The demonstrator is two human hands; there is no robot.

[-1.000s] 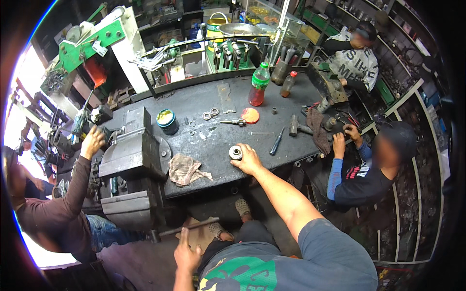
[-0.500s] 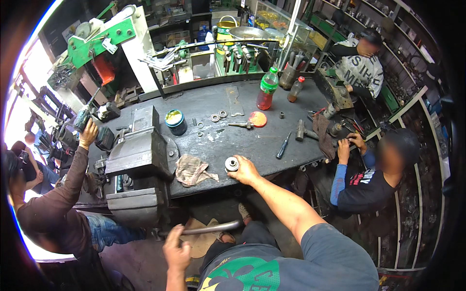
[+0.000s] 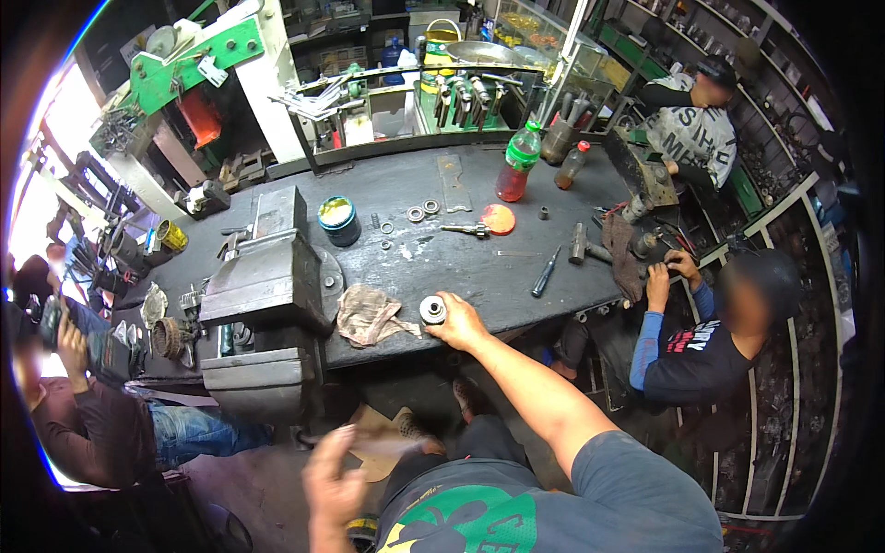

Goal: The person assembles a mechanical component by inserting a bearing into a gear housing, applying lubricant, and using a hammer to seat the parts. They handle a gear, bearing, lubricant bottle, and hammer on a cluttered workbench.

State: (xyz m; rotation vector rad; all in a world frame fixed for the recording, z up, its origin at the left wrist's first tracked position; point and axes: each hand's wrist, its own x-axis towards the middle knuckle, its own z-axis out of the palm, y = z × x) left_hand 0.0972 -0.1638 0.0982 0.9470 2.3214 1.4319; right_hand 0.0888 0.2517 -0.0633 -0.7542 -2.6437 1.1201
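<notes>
My right hand (image 3: 461,324) is closed round a round metal part (image 3: 433,311) with a hole in its top, at the bench's front edge. Lower down, off the bench, my left hand (image 3: 332,479) is slightly blurred, its fingers apart and holding nothing visible. Beside it is the smeared handle bar (image 3: 396,441) of a large bench vise (image 3: 258,293); whether they touch I cannot tell. A crumpled rag (image 3: 367,315) lies between the vise and my right hand.
On the dark bench (image 3: 369,281) are an open tub (image 3: 339,221), bearing rings (image 3: 417,214), a screwdriver (image 3: 546,273), a hammer (image 3: 579,243) and a red-liquid bottle (image 3: 518,164). A person (image 3: 728,323) works at right, another (image 3: 691,124) behind; a third (image 3: 92,415) stands left.
The vise handle bar, sharp before, is now smeared by motion. My right hand stays on the metal part. The person at left has taken the drill off the bench and drawn back.
</notes>
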